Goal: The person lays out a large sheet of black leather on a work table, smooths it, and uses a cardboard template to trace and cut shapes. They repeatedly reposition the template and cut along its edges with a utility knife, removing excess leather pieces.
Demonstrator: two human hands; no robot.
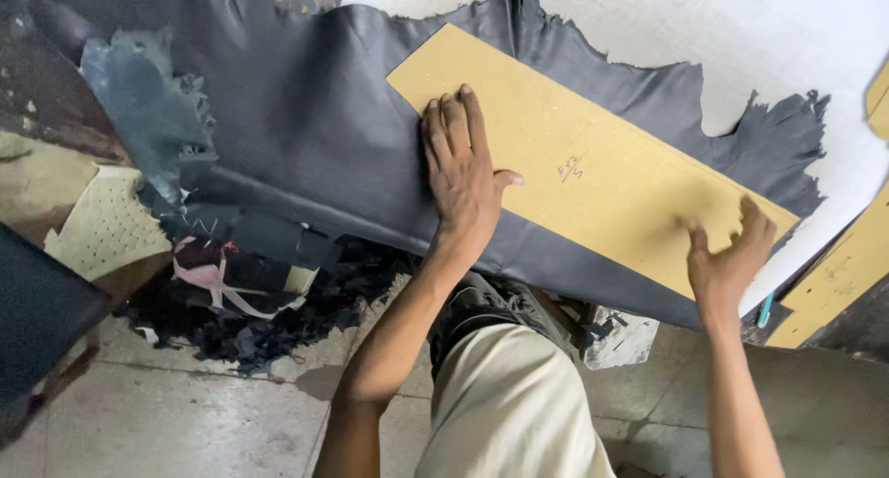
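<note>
2 hands on 1 long tan cardboard template point(593, 168) – that's pretty much the whole scene. The template is a flat rectangular strip lying diagonally on a big dark grey leather hide point(306, 126), and the hide is spread over a white work surface point(704, 33) with its ragged edge trailing past the far end of the template.

Left hand point(463, 177) is flat and relaxed, palm down, fingers stretched out and pressing right on the template's near long edge, so part of the palm sits on the leather beside it. Not gripping anything, just bearing down. Right hand point(727, 256) is at the template's lower corner with the fingers curled and spread – fingertips look to be touching the board, but whether it's pinching the edge or just resting there I can't tell.

Some handwritten marks sit about midway along the template, between the 2 hands. Off past the right hand there's another tan cardboard piece point(838, 279) of the same kind, just beside the template's corner, and a third bit pokes in at the frame's edge above it.

Below the template, under the hanging edge of the hide, a heap of dark leather scraps point(250, 325) lies on the tiled floor point(185, 413), along with a perforated cream-coloured piece point(106, 228) further out to that side.
</note>
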